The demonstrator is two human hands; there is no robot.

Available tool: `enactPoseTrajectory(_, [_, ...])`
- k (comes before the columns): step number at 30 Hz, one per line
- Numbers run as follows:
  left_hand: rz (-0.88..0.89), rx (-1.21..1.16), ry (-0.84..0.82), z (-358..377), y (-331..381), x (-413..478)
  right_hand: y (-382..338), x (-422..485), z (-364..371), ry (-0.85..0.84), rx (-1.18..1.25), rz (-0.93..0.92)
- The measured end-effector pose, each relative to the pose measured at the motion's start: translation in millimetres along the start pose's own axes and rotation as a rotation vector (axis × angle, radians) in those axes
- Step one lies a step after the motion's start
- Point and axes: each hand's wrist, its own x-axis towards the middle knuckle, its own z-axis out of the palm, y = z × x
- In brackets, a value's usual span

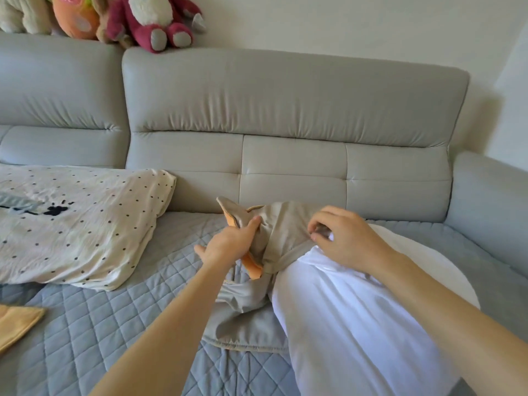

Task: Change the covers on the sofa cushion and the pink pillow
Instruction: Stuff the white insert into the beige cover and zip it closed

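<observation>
A white cushion insert (343,310) lies on the sofa seat, its far end inside a beige cover (283,232) with orange lining. My left hand (228,244) grips the bunched left edge of that cover, thumb on top. On the cover's right side, where it meets the white insert, my right hand (345,238) pinches the fabric edge. More of the beige cover is heaped below the left hand (243,324). A cream pillow with dark dots (80,224) lies to the left on the seat.
The grey sofa backrest (285,110) rises behind, with an armrest (491,201) at right. Plush toys (148,21) sit on top of the backrest. An orange cloth (17,321) lies at the left edge on the quilted blue seat cover (100,324).
</observation>
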Motion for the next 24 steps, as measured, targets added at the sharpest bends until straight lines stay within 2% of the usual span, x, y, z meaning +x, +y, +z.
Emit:
enactPoseTrajectory(2, [0.059,0.058,0.063,7,9,12,11,-13,-6,-0.021,0.038,-0.010])
enactPoseTrajectory(4, [0.089,-0.046,0.047,15,12,22,18,-16,-4,-0.034,-0.060,-0.052])
enactPoseTrajectory(7, [0.118,-0.121,0.110,30,12,30,16,-7,6,0.142,-0.159,-0.151])
enactPoseTrajectory(9, [0.123,-0.137,0.136,33,12,35,7,2,10,0.184,-0.017,-0.083])
enactPoseTrajectory(12, [0.082,-0.224,0.126,32,14,44,4,12,9,0.058,0.209,0.122])
enactPoseTrajectory(14, [0.038,-0.387,0.098,29,16,51,2,19,2,-0.031,0.320,0.226])
enactPoseTrajectory(16, [-0.028,-0.611,0.053,22,24,57,-3,22,-8,-0.053,0.373,0.229])
enactPoseTrajectory(18, [-0.031,-0.715,0.019,7,35,65,-6,14,-13,-0.028,0.245,0.105])
enactPoseTrajectory(20, [0.009,-0.678,0.046,-4,40,73,3,-5,-9,0.028,0.055,-0.013])
enactPoseTrajectory(22, [-0.024,-0.603,0.089,-2,31,72,19,-33,6,0.032,-0.041,-0.021])
enactPoseTrajectory(24, [-0.069,-0.522,-0.010,8,14,58,33,-58,24,-0.064,-0.101,0.031])
